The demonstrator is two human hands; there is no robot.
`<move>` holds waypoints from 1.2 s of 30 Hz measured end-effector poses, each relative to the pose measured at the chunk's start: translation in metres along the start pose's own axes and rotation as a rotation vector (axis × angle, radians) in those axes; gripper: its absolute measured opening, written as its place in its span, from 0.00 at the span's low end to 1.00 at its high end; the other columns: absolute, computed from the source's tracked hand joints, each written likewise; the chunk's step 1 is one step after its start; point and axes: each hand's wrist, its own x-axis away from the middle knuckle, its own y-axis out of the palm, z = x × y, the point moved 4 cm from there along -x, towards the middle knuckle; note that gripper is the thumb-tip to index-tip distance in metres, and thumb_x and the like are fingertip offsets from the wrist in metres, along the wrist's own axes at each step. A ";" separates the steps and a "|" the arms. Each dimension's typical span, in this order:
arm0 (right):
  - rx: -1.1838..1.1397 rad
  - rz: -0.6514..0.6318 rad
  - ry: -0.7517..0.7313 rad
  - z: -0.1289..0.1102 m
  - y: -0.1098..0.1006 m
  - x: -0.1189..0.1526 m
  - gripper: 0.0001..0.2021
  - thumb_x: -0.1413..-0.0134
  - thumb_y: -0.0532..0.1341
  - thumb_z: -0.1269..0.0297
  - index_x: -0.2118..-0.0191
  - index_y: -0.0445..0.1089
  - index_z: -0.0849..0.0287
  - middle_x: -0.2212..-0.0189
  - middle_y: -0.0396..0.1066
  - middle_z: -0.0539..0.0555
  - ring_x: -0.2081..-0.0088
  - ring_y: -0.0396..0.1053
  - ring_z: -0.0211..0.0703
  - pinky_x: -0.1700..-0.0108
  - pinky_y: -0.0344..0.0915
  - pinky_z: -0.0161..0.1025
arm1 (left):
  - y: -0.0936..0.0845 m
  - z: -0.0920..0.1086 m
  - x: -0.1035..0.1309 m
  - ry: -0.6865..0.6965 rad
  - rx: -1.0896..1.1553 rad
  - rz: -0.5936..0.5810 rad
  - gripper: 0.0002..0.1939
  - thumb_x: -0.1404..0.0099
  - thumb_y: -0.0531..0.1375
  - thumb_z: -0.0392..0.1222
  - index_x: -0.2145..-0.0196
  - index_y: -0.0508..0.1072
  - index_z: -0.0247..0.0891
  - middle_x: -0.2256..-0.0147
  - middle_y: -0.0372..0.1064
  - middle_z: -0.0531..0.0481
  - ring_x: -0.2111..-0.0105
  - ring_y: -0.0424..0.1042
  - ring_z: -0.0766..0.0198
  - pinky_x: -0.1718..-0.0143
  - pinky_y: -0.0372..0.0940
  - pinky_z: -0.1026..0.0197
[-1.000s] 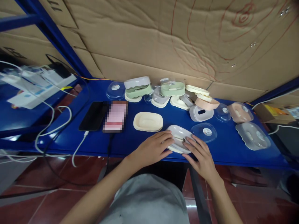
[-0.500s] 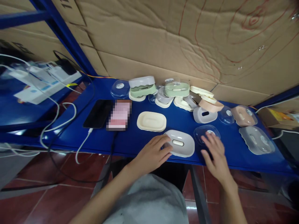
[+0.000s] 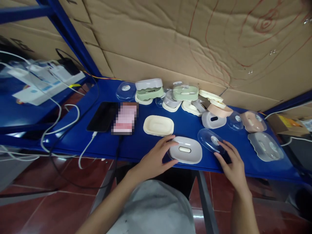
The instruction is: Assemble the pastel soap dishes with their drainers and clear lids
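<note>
A pale grey oval soap dish [image 3: 193, 156] with a slot in its middle, where a cream piece shows, sits near the front edge of the blue table. My left hand [image 3: 156, 157] curves around the dish's left end, index finger at the far rim and thumb at the near one. To the right, my right hand [image 3: 232, 164] pinches the right edge of a clear plastic lid [image 3: 207, 139] with a round sticker. The lid is tilted; whether its left side touches the table I cannot tell. A cream oval tray [image 3: 158, 125] lies behind my left hand.
Along the back stand green dishes [image 3: 186, 93], a peach ring [image 3: 220, 110], a grey dish [image 3: 207, 119] and more clear lids. Lidded peach [image 3: 253, 122] and grey [image 3: 264, 146] dishes lie right. Phones [image 3: 102, 116] and a white cable [image 3: 85, 149] are left; cardboard [image 3: 158, 42] rises behind.
My right hand has closed on the clear lid's edge and the lid has tilted. My left fingers have spread from the dish's top to around its left end.
</note>
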 end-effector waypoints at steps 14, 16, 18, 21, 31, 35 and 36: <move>-0.068 -0.114 -0.450 -0.088 0.047 0.019 0.35 0.30 0.63 0.71 0.24 0.58 0.40 0.24 0.53 0.56 0.24 0.56 0.62 0.29 0.67 0.63 | 0.001 -0.004 -0.002 0.020 0.013 0.061 0.45 0.32 0.73 0.42 0.26 0.55 0.55 0.27 0.58 0.43 0.27 0.61 0.49 0.27 0.61 0.39; -0.038 -0.096 -0.465 -0.085 0.048 0.021 0.36 0.31 0.64 0.71 0.24 0.57 0.40 0.24 0.54 0.57 0.25 0.56 0.63 0.29 0.66 0.65 | 0.001 -0.004 -0.002 0.021 0.008 0.049 0.44 0.31 0.72 0.42 0.26 0.55 0.55 0.27 0.58 0.43 0.27 0.60 0.49 0.26 0.60 0.39; -0.013 -0.077 -0.472 -0.083 0.048 0.024 0.37 0.32 0.65 0.71 0.23 0.56 0.40 0.25 0.55 0.58 0.25 0.57 0.64 0.29 0.66 0.67 | 0.001 -0.004 -0.002 0.025 0.010 0.041 0.43 0.31 0.72 0.43 0.27 0.56 0.55 0.27 0.59 0.43 0.27 0.60 0.49 0.27 0.60 0.39; 0.005 -0.076 -0.477 -0.081 0.048 0.027 0.39 0.34 0.68 0.69 0.23 0.56 0.39 0.26 0.56 0.59 0.26 0.58 0.66 0.31 0.68 0.68 | 0.002 -0.005 -0.001 0.022 0.010 0.029 0.40 0.30 0.72 0.43 0.27 0.59 0.54 0.28 0.59 0.43 0.27 0.61 0.49 0.27 0.61 0.39; 0.037 -0.066 -0.446 -0.079 0.047 0.029 0.37 0.33 0.67 0.67 0.24 0.58 0.38 0.28 0.60 0.59 0.28 0.63 0.64 0.32 0.70 0.65 | 0.003 -0.004 0.001 0.045 -0.057 0.029 0.38 0.28 0.70 0.46 0.27 0.59 0.55 0.28 0.59 0.44 0.28 0.63 0.50 0.29 0.65 0.41; 0.102 0.004 -0.333 -0.046 0.023 0.031 0.33 0.32 0.67 0.63 0.26 0.62 0.39 0.29 0.63 0.57 0.30 0.66 0.64 0.32 0.70 0.65 | -0.009 0.003 0.009 0.175 -0.231 0.175 0.29 0.23 0.64 0.45 0.29 0.62 0.50 0.30 0.62 0.41 0.30 0.65 0.49 0.31 0.67 0.42; 0.126 0.038 -0.288 -0.033 0.014 0.030 0.32 0.32 0.67 0.62 0.27 0.63 0.40 0.29 0.63 0.58 0.31 0.66 0.64 0.32 0.70 0.66 | -0.015 0.003 0.011 0.195 -0.297 0.237 0.27 0.22 0.63 0.43 0.30 0.64 0.49 0.32 0.66 0.41 0.31 0.67 0.49 0.32 0.67 0.42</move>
